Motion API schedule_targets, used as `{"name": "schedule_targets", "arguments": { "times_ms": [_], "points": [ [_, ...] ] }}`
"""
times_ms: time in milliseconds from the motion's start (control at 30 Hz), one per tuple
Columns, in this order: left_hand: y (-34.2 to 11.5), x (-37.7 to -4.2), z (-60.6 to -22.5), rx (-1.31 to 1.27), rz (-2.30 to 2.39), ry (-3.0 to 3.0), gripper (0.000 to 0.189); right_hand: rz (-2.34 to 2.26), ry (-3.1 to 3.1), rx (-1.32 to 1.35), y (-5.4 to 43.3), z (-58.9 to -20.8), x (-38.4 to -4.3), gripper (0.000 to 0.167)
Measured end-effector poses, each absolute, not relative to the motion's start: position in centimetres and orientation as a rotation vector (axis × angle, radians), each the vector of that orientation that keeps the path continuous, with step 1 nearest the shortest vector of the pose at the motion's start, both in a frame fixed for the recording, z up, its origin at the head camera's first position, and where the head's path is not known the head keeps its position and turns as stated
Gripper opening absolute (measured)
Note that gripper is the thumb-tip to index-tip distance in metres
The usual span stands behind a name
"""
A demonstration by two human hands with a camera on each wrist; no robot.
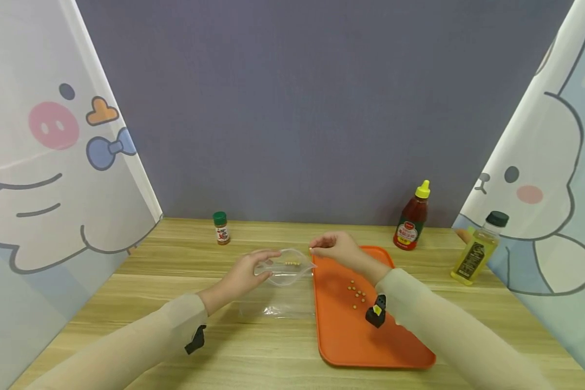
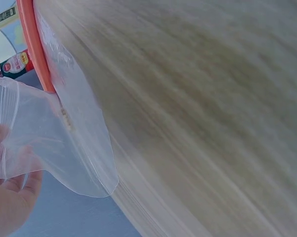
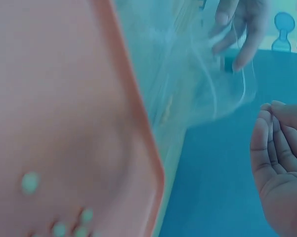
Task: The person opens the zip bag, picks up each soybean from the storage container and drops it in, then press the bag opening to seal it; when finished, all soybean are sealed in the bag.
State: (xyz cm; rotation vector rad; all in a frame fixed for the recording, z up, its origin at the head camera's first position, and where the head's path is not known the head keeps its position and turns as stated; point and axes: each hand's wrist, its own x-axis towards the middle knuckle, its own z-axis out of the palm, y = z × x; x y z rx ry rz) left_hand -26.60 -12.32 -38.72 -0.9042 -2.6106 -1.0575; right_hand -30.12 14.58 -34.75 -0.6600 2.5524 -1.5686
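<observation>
My left hand (image 1: 246,273) holds a clear zip bag (image 1: 278,298) by the left side of its mouth, thumb and fingers on either side of the plastic. Its mouth gapes wide, and several small yellow soybeans (image 1: 292,264) show in a row inside. Just right of the bag's mouth, my right hand (image 1: 338,250) is raised over the tray's far left edge. Its thumb and fingertips (image 3: 273,106) pinch together at a small pale soybean, mostly hidden by them. More soybeans (image 1: 357,295) lie scattered on the orange tray (image 1: 370,341), below my right wrist.
A small green-capped spice jar (image 1: 222,230) stands at the back left. Toward the back right are a red sauce bottle (image 1: 411,219) with a yellow tip and an oil bottle (image 1: 478,252) with a dark cap. A grey panel (image 1: 292,108) closes off the table's (image 1: 175,254) far side.
</observation>
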Motion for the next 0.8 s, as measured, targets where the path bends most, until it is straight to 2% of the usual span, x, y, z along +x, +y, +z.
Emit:
{"name": "schedule_targets", "arguments": {
  "times_ms": [400, 800],
  "points": [
    [-12.1, -26.7, -38.6, -0.932, -1.073, -2.588, 0.049, -1.404, 2.687, -0.801, 10.1, -34.5, -30.1, 0.014],
    [-12.2, -26.7, -38.7, -0.921, -1.105, -2.586, 0.049, -1.443, 2.704, -0.694, 12.4, -34.6, -29.9, 0.016]
  ]
}}
